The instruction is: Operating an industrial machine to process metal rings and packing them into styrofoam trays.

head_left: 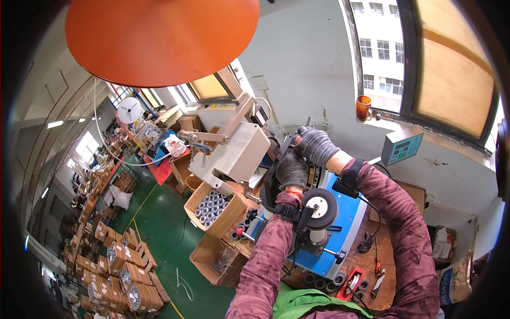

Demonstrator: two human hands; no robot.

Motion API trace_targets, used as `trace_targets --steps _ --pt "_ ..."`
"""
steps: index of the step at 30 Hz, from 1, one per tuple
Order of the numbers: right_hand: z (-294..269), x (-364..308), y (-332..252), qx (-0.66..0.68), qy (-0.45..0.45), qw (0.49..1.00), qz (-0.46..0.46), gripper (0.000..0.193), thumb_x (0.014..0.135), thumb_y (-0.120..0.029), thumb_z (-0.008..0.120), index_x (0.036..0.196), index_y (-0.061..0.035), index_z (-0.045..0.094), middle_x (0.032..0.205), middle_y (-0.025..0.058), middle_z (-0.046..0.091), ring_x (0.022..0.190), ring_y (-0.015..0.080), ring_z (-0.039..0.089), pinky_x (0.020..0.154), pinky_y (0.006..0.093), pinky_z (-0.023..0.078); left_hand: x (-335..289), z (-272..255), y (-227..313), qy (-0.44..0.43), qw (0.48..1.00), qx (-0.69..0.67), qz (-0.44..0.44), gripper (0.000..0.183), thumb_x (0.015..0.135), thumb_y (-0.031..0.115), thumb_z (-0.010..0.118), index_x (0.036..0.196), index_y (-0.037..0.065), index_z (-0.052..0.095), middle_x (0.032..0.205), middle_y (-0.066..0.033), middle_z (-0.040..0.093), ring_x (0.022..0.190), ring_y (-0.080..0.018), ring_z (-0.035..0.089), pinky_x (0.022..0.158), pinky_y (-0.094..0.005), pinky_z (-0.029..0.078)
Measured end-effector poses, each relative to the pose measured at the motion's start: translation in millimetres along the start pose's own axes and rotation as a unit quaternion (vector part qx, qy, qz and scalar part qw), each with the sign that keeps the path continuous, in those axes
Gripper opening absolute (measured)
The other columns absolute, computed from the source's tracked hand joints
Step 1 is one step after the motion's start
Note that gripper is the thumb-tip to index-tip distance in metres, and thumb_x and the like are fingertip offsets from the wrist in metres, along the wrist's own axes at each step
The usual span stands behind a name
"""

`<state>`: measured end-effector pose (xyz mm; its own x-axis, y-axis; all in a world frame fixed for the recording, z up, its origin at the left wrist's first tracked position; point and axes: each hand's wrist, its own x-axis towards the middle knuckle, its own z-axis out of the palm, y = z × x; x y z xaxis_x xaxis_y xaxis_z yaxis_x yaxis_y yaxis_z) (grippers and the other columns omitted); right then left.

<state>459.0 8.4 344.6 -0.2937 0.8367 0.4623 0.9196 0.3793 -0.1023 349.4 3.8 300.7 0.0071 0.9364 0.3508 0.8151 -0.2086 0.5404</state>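
Both my hands wear grey knit gloves and meet at the far end of a blue bench machine (344, 204). My right hand (317, 146) is closed at the top of a dark metal bracket (272, 178); what its fingers grip is hidden. Just below it, my left hand (291, 171) lies against the same bracket, its fingertips covered by the bracket and my other hand. Nearer to me, beside my left wrist, stands a black-rimmed wheel (330, 211) with a white hub. A black knob (340, 256) sticks out at the machine's near side.
A carton (232, 217) of metal rings stands left of the machine, with an open carton (199, 259) below it. A grey press-like machine (239, 154) rises behind. A red tray (355, 280), a screwdriver (378, 267) and black rings lie near me. An orange lampshade (159, 42) hangs overhead.
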Motion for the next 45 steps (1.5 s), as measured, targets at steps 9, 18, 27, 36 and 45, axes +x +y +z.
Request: trace_targets --steps 9,18,27,36,45 --pt "16.6 0.1 8.1 -0.034 -0.005 0.998 -0.047 0.015 0.082 -0.014 0.055 0.085 0.0002 0.059 0.086 0.0205 0.058 0.077 0.0348 0.062 0.068 0.0413 0.051 -1.5 -5.5 5.9 0.015 1.0 -0.016 0.005 0.022 0.082 0.026 0.054 0.1 0.016 0.064 0.088 -0.0156 0.065 0.083 -0.0352 0.062 0.068 -0.0455 0.05" --pt "21.2 -9.3 48.2 0.358 0.098 0.923 0.103 0.022 0.083 -0.02 0.062 0.092 0.0001 0.063 0.079 0.017 0.065 0.071 0.026 0.064 0.066 0.0348 0.051 0.6 12.2 -12.4 0.044 0.998 0.027 0.02 0.025 0.082 0.03 0.054 0.086 0.01 0.068 0.08 -0.0202 0.063 0.078 -0.0387 0.062 0.07 -0.0488 0.049" --pt "50.0 -16.7 53.8 0.497 0.032 0.846 0.192 0.028 0.089 -0.023 0.056 0.105 -0.0004 0.063 0.089 0.0113 0.068 0.075 0.0163 0.064 0.069 0.0307 0.05 3.3 17.1 -12.2 0.04 0.999 0.002 0.015 0.024 0.081 0.028 0.055 0.083 0.008 0.067 0.079 -0.0209 0.063 0.077 -0.0392 0.061 0.069 -0.0486 0.048" --pt "57.2 -15.4 42.1 0.746 -0.01 0.639 0.189 0.024 0.089 -0.022 0.059 0.104 -0.0022 0.062 0.078 0.0042 0.064 0.065 0.0107 0.058 0.061 0.0235 0.048 3.8 15.3 -11.5 0.041 0.999 0.024 0.011 0.026 0.083 0.03 0.055 0.083 0.007 0.067 0.078 -0.0204 0.063 0.077 -0.0387 0.061 0.069 -0.0486 0.048" --pt "61.8 -3.9 41.3 0.505 0.037 0.811 0.295 0.065 0.079 -0.065 0.054 0.084 -0.0017 0.067 0.071 0.0082 0.063 0.06 0.0183 0.053 0.06 0.0359 0.045 2.8 12.4 -15.7 0.047 0.999 0.013 0.015 0.025 0.082 0.03 0.055 0.084 0.008 0.067 0.079 -0.0209 0.063 0.078 -0.0389 0.061 0.069 -0.0491 0.048"
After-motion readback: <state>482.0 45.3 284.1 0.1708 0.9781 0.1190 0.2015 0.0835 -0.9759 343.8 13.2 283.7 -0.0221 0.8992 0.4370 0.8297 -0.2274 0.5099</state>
